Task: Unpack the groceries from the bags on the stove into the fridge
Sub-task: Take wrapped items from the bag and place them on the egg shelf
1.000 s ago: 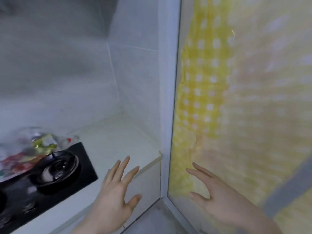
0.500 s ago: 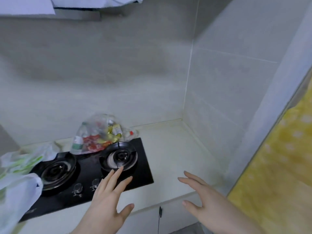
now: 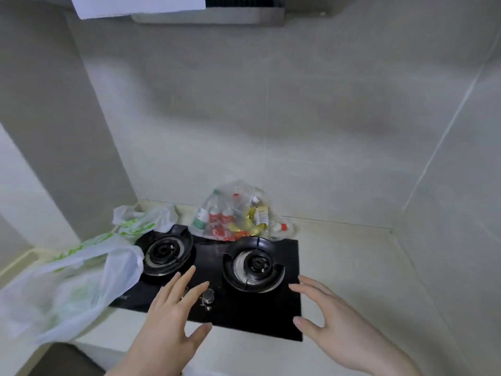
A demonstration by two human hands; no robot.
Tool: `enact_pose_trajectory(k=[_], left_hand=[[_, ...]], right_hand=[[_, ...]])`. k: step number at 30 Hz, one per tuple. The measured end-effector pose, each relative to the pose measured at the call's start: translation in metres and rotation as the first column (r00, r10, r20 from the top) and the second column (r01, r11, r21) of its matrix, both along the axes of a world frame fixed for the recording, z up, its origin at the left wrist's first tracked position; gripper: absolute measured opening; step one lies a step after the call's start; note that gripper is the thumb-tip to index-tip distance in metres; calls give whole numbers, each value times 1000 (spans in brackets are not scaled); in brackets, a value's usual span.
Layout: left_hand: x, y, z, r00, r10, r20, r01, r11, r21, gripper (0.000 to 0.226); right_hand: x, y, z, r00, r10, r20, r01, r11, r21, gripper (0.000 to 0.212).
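Note:
A black two-burner stove (image 3: 244, 310) lies set into the pale counter. Behind its right burner stands a clear plastic bag (image 3: 238, 213) holding small bottles and yellow and red packets. A white bag with green print (image 3: 81, 272) slumps over the stove's left edge and the counter. My left hand (image 3: 170, 321) hovers over the stove's front knobs, fingers straight and spread, holding nothing. Over the front right corner of the stove, my right hand (image 3: 339, 324) is spread too and holds nothing. Both hands are well short of the bags. The fridge is out of view.
Tiled walls close the counter (image 3: 352, 267) at the back and right. A wall column (image 3: 67, 131) juts out on the left. A range hood (image 3: 206, 9) hangs overhead. A dark floor patch (image 3: 67, 359) shows at the bottom left.
The view has swung left from the yellow checked surface to the stove. Both bags have come into full view, and my spread hands now hover over the stove's front.

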State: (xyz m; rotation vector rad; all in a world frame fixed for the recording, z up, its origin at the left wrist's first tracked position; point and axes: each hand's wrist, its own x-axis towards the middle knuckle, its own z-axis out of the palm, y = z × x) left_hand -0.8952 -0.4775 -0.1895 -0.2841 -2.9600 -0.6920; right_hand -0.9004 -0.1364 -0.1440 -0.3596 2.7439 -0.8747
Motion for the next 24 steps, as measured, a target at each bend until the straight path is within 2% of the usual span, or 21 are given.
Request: enact_pose_trajectory(k=[4,7,12,16,24], left_hand=[[-13,10,4,995,94,-32,-93,995,29,78],[-18,15,4,992,125,22,-126,992,22,79],[-36,6,-2,987,161,1,-161,987,26,77],[-66,-6,3,985,169,45,-169,986,-9,78],[-145,-36,9,995,75,72,-71,996,-56,75]], right_hand=[[-54,1,0,995,100,-8,-100,995,-4,56],[-85,-4,-7,988,152,18,-152,988,1,56],[-130,-22,-17,978,205,22,-205,978,-29,55],[-163,-32,-31,980,198,32,-198,980,-17,53],[-238,-49,-57,991,75,109,-72,997,-24,49]])
